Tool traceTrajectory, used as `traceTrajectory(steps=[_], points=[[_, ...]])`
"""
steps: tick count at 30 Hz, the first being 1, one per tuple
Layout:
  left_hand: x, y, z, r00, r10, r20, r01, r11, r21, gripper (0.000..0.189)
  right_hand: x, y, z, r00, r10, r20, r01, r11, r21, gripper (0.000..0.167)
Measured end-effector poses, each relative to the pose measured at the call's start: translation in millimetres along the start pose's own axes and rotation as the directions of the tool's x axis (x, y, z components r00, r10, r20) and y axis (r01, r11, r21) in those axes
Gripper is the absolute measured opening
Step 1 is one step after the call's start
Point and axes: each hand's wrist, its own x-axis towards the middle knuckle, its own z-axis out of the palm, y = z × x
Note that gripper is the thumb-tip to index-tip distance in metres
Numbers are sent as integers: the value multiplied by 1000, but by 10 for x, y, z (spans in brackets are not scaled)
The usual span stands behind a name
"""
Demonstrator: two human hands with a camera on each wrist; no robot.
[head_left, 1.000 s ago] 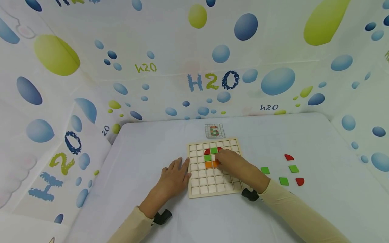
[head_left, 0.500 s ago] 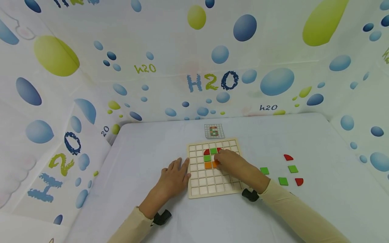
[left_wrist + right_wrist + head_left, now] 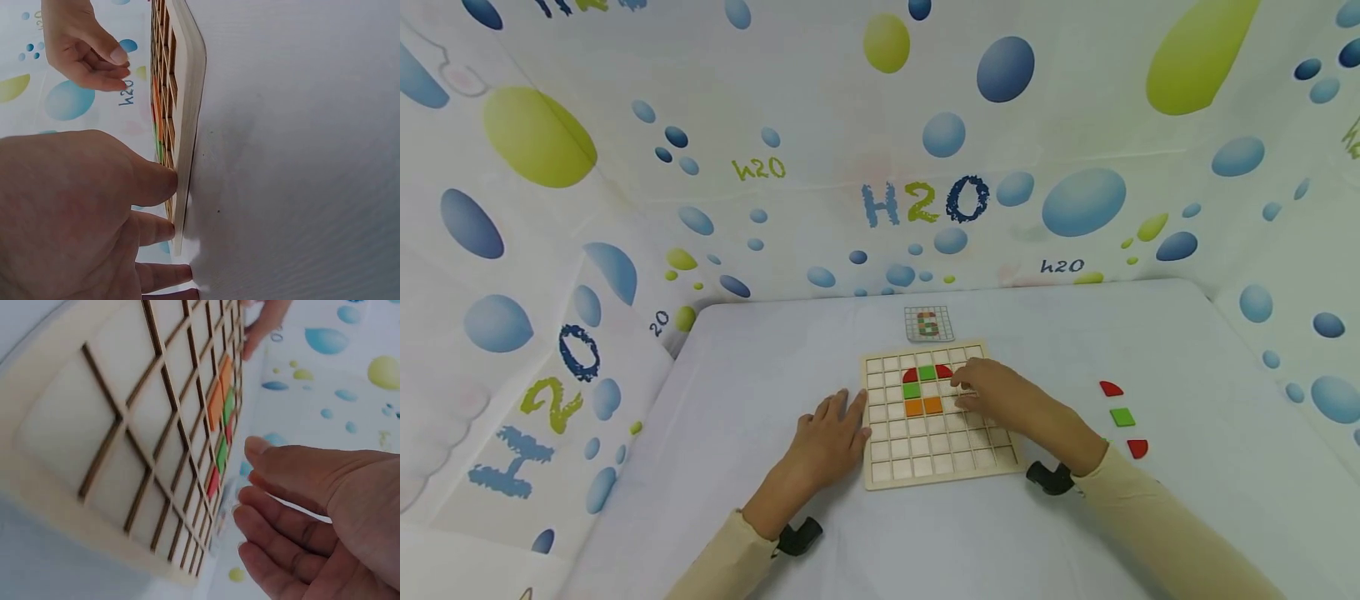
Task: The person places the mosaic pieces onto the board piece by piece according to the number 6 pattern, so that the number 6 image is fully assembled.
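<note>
A wooden grid board [image 3: 898, 450] lies in the middle of the table. Set in its cells are a green square [image 3: 927, 372] between two red quarter-circle tiles, another green square [image 3: 912, 390] below the left one, and two orange squares [image 3: 922, 407] side by side. My left hand [image 3: 829, 440] rests at the board's left edge, its thumb and a finger touching the rim in the left wrist view. Over the board's right part hovers my right hand [image 3: 1006, 400], fingers loosely bent. The right wrist view shows nothing between its thumb and fingertips.
Behind the board lies a small pattern card [image 3: 928, 323] with a coloured figure on a grid. To the right are a loose red quarter-circle [image 3: 1111, 388], a green square [image 3: 1122, 417] and another red piece [image 3: 1138, 448]. My right forearm covers other green squares there.
My right hand has drawn back to the right from the tiles, uncovering the right red quarter-circle and the right orange square. The left hand stays in place.
</note>
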Motion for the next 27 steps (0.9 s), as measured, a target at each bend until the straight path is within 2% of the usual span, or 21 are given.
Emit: traceTrajectory(steps=[4,12,20,27], points=[[3,10,-15,1000,-3,6,3,1000,-1,60,-133,214,-145,998,10,-58,-7,998,55,33],[5,4,-27,1000,-5,21,5,1000,-5,60,-471,641,-388,980,20,-198,-7,998,65,31],[5,-6,-4,1000,6,9,-6,1000,1,60,-753,1001,-512,967,146,-210,-126,986,106,36],[6,-1,-3,1000,3,6,-3,1000,8,59,-984,1332,-532,957,201,-210,-175,975,133,38]])
